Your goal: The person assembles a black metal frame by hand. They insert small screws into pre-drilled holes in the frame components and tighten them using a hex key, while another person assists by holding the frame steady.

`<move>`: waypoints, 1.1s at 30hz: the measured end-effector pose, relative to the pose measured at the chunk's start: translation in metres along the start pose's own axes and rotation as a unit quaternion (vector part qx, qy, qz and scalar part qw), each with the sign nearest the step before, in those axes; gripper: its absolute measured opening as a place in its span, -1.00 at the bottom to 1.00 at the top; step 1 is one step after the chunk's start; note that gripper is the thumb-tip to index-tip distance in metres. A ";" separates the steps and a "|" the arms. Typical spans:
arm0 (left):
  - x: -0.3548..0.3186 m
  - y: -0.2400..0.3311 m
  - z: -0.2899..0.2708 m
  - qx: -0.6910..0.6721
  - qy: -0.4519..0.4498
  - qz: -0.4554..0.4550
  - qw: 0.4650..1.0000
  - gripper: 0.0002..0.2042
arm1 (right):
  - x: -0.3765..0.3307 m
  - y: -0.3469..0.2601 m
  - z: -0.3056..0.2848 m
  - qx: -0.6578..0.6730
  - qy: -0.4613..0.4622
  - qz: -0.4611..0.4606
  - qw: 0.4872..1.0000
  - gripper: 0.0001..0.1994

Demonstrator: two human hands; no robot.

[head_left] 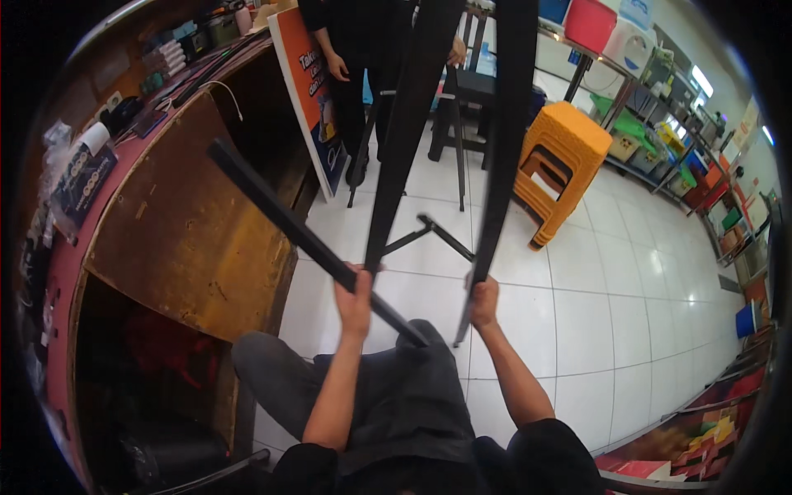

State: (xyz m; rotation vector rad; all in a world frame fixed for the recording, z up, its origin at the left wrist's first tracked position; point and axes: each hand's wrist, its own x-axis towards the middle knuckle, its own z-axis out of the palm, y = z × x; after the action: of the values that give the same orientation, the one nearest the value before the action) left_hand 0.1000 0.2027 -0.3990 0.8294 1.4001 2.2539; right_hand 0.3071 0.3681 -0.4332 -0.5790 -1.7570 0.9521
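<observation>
Left hand (355, 299) grips a slanted black bar (280, 216) beside the counter (177, 223) edge; right hand (484, 301) grips an upright black strip (505, 148). Judging by this, steady, firm grips would keep both from swinging.

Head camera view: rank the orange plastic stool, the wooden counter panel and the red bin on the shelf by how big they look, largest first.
1. Wooden counter panel, by far the largest in the picture.
2. Orange plastic stool.
3. Red bin, smallest, though it sits farther from the camera and is cut off at the top edge, so its real size is unsure.
</observation>
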 end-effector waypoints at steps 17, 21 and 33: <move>0.023 0.006 0.031 0.019 -0.067 0.040 0.997 -0.79 | 0.043 0.000 0.058 0.098 -0.028 -0.028 0.994 -0.33; 0.034 0.011 0.028 0.020 -0.105 0.038 0.994 -0.72 | 0.052 0.006 0.067 0.115 -0.001 -0.061 0.992 -0.38; 0.034 0.019 0.007 -0.028 -0.080 -0.051 0.995 -0.50 | 0.034 -0.020 0.122 0.177 -0.050 -0.019 0.983 -0.47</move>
State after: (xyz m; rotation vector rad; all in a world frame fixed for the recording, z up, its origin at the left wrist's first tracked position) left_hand 0.0785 0.2184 -0.3698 0.8770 1.2712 2.0916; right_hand 0.1819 0.3416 -0.4195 -0.2719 -1.6274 1.2489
